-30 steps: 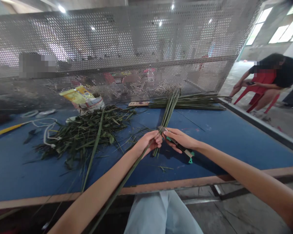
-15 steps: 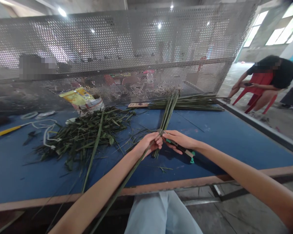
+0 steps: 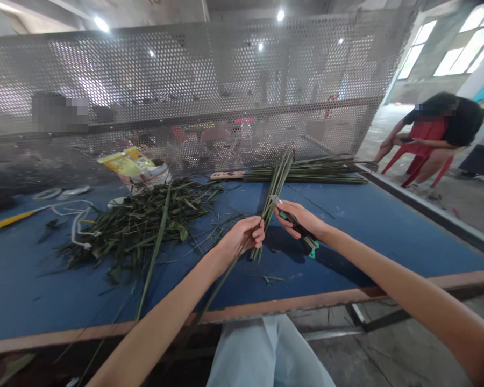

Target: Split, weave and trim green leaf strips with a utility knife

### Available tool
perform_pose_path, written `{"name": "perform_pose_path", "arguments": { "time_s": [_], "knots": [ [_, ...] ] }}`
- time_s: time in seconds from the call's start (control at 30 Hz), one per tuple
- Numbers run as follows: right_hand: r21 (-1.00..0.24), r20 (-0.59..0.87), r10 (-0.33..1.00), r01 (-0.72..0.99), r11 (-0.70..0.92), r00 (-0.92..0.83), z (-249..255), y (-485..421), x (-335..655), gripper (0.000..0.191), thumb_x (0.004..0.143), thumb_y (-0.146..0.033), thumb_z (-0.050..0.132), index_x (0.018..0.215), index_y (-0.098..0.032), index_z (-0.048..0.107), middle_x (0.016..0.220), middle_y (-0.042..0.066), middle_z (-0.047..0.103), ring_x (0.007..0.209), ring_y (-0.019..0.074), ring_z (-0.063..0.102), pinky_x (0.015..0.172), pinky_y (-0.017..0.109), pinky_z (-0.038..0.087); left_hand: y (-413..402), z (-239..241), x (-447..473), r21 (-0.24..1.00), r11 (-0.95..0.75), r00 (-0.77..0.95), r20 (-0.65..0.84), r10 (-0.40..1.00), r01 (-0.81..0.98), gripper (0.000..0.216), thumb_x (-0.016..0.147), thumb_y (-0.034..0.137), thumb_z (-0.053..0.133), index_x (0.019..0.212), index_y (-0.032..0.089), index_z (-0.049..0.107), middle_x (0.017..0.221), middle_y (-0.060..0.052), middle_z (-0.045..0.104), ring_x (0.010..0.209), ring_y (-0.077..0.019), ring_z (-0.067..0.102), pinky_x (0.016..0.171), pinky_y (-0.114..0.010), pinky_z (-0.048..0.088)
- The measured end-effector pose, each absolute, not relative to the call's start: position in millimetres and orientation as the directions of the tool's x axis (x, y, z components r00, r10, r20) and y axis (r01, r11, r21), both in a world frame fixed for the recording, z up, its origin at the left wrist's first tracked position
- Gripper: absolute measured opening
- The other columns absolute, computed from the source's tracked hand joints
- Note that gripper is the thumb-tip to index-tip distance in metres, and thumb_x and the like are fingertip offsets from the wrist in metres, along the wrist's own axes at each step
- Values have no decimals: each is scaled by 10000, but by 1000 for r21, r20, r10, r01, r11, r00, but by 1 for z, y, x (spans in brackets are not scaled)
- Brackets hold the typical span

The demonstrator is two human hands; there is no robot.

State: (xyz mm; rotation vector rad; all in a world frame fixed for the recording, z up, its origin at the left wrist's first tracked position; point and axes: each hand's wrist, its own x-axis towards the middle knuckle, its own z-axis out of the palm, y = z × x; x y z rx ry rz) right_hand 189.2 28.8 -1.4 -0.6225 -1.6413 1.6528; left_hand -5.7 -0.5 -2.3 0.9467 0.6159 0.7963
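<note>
Pinching the leaf strip (image 3: 226, 274) near frame centre, the left fingers (image 3: 260, 235) should hold it taut; the right fingers (image 3: 287, 207), curled around the knife (image 3: 304, 233), should angle its blade (image 3: 275, 199) away.

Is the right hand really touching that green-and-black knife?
Touching. The head view shows the right hand wrapped around the knife.

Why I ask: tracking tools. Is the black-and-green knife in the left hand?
No, the right hand holds the knife, while the left hand grips a green strip.
</note>
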Motion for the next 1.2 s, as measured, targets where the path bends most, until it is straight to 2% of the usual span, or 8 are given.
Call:
{"name": "perform_pose_path", "arguments": {
  "time_s": [0.1, 0.23, 0.5, 0.9, 1.2],
  "knots": [
    [-989, 141, 769, -127, 78, -624, -1, 28, 189, 254, 927, -428, 394, 833, -193, 416, 489, -94, 406, 259, 58, 393, 273, 165, 301, 0, -5, -6, 882, 340, 574, -100, 813, -328, 212, 863, 252, 499, 689, 131, 515, 454, 59, 279, 413, -72, 299, 383, -164, 289],
    [-991, 133, 780, -76, 109, -612, -1, 24, 189, 266, 928, -442, 393, 826, -197, 416, 510, -91, 411, 268, 53, 395, 275, 160, 297, 0, -6, -6, 873, 336, 574, -81, 815, -354, 229, 861, 245, 507, 668, 124, 510, 444, 64, 262, 407, -63, 248, 361, -154, 241],
    [-996, 80, 769, -23, 85, -634, -6, 20, 185, 293, 917, -480, 401, 837, -198, 420, 523, -93, 416, 274, 47, 378, 266, 157, 309, 1, -9, -7, 859, 354, 591, -76, 803, -369, 229, 862, 257, 517, 675, 125, 496, 455, 69, 252, 412, -57, 243, 362, -147, 231],
    [-996, 92, 742, -69, 62, -664, -13, 17, 180, 291, 928, -462, 391, 832, -192, 439, 540, -89, 417, 277, 42, 373, 274, 161, 316, 3, -12, -6, 861, 354, 601, -72, 796, -366, 225, 857, 266, 524, 679, 131, 497, 453, 70, 249, 415, -60, 262, 373, -146, 246],
    [-997, 67, 790, -69, 31, -609, -11, 17, 178, 339, 898, -489, 446, 837, -161, 506, 501, -87, 404, 277, 47, 398, 306, 176, 298, 2, -8, -1, 893, 267, 506, -52, 861, -363, 244, 865, 311, 507, 688, 144, 495, 393, 74, 289, 357, -64, 258, 360, -163, 269]
  ]
}}
